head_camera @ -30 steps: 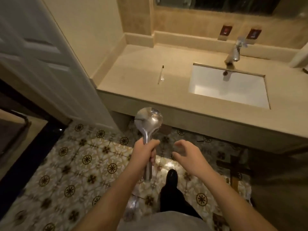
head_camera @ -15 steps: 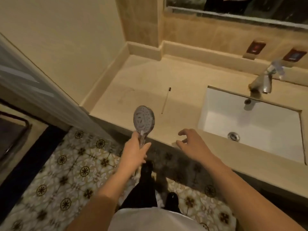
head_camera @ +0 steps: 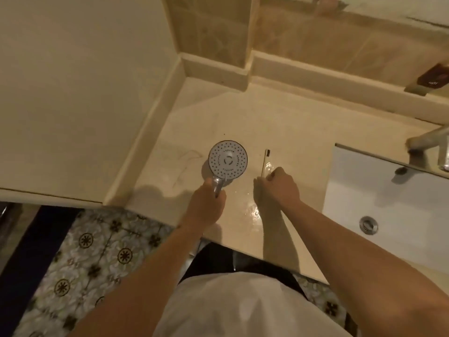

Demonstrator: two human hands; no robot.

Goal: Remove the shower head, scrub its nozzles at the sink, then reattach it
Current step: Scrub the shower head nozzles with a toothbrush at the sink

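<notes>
My left hand (head_camera: 206, 205) is curled round the chrome handle of the round silver shower head (head_camera: 228, 162), holding it over the beige stone tabletop (head_camera: 286, 132) with its grey nozzle face turned up toward me, rings of small dark holes around a pale centre. Whether its underside touches the stone I cannot tell. Just beside it to the right lies a slim pale toothbrush (head_camera: 265, 162), bristle end pointing away from me, and my right hand (head_camera: 279, 188) comes down on its near end, fingers bent and closing on the handle; the fingertips are hidden under my knuckles. A few wet patches shine on the stone between my wrists. Further right the white rectangular sink (head_camera: 388, 198) is sunk into the tabletop; its basin holds only a round metal drain (head_camera: 368, 224), and a chrome tap (head_camera: 430, 144) reaches over its far rim. A thin curl of hair or thread (head_camera: 187, 161) lies left of the shower head.
</notes>
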